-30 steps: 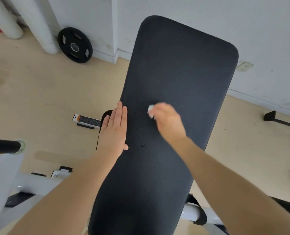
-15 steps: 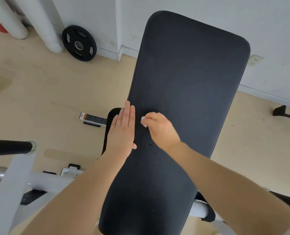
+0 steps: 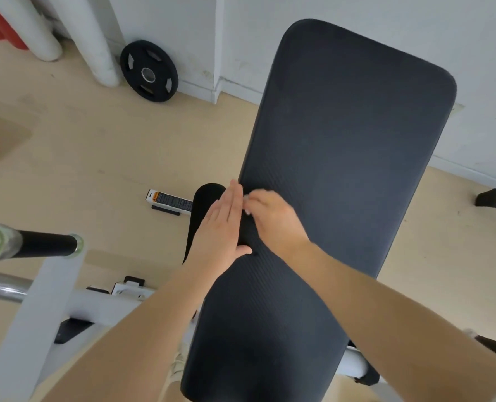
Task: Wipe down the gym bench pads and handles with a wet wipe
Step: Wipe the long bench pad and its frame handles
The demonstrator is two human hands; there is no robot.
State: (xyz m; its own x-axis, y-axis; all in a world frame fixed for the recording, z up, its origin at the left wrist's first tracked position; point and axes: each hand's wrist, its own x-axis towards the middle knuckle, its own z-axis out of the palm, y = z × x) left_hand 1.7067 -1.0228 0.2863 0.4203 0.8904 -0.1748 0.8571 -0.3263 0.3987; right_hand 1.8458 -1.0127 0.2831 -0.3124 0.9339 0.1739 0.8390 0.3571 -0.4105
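The left hand [image 3: 222,227] lies flat, fingers straight, bracing the black bench pad [image 3: 328,169] at its 9 o'clock edge. The right hand [image 3: 273,219], beside it, is curled over the wet wipe [image 3: 246,211], which is mostly hidden. I'd press evenly and stroke toward 12 o'clock. The handles aren't clearly identifiable.

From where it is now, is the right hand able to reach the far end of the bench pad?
Probably yes: the right hand lies on the bench pad, and nothing lies on the pad beyond it.
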